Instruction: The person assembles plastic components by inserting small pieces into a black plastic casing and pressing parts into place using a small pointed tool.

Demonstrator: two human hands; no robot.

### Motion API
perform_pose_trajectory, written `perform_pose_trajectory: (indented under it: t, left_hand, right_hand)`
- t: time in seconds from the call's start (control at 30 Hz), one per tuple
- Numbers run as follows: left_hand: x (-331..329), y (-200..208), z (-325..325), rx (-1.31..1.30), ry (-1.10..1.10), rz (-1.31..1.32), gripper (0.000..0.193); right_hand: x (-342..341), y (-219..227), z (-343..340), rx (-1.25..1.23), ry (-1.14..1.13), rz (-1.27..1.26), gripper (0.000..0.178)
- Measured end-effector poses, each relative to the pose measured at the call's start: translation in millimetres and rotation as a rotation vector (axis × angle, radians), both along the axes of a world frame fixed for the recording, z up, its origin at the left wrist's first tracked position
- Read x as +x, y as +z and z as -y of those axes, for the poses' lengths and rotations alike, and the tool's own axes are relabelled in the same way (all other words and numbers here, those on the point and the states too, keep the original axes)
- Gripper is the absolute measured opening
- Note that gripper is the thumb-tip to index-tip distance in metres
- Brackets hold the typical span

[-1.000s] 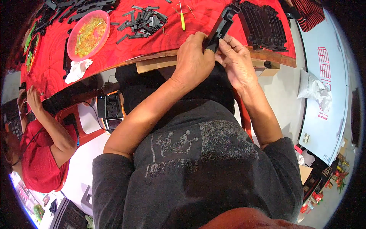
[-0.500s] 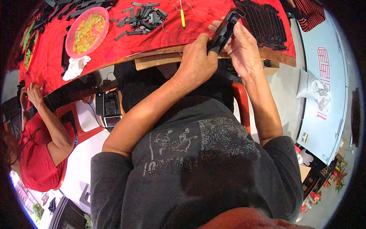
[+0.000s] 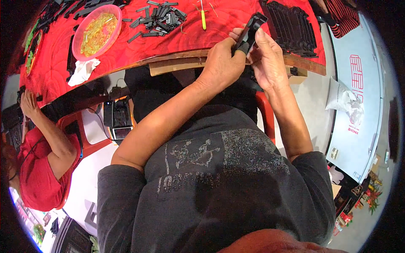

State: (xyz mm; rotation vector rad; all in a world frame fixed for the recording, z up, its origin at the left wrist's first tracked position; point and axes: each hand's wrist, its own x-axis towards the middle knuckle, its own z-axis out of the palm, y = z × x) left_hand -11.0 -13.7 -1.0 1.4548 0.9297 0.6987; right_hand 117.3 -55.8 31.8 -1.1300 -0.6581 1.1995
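A long black plastic part (image 3: pixel 249 35) with a squared, hollow-looking far end is held up over the table's near edge. My left hand (image 3: pixel 225 63) is closed round its near end, thumb along the side. My right hand (image 3: pixel 270 63) has its palm turned up, its thumb against the part near the far end; fingertips show behind the part. What the fingers do underneath is hidden. Just right of my hands lies a stack of similar-looking long black parts (image 3: pixel 291 27). Beyond them to the left is a yellow-handled screwdriver (image 3: pixel 203 20).
On the red-covered table (image 3: pixel 139 50) are a heap of small black pieces (image 3: pixel 162 19), a pink bowl (image 3: pixel 76 46) of small yellowish clear pieces, and a crumpled white tissue (image 3: pixel 83 71). A co-worker in red (image 3: pixel 46 168) sits at left. A red chair (image 3: pixel 265 114) is behind my right arm.
The black part has tilted slightly and come a little nearer, with both my hands still on it. The co-worker's hands at left have shifted left.
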Motion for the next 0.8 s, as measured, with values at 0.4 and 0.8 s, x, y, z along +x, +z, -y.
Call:
perform_pose_trajectory:
  t: [0.4,0.8]
  left_hand:
    - [9.5,-10.1,-2.3,-0.017,0.079,0.026,0.033]
    - [6.9,-5.3,-3.1,-0.015,-0.005,-0.009,0.034]
  right_hand:
    - [-2.0,-8.6,-3.1,-0.031,-0.03,0.057,0.048]
    - [-3.8,-6.5,-3.9,0.022,-0.087,0.058,0.037]
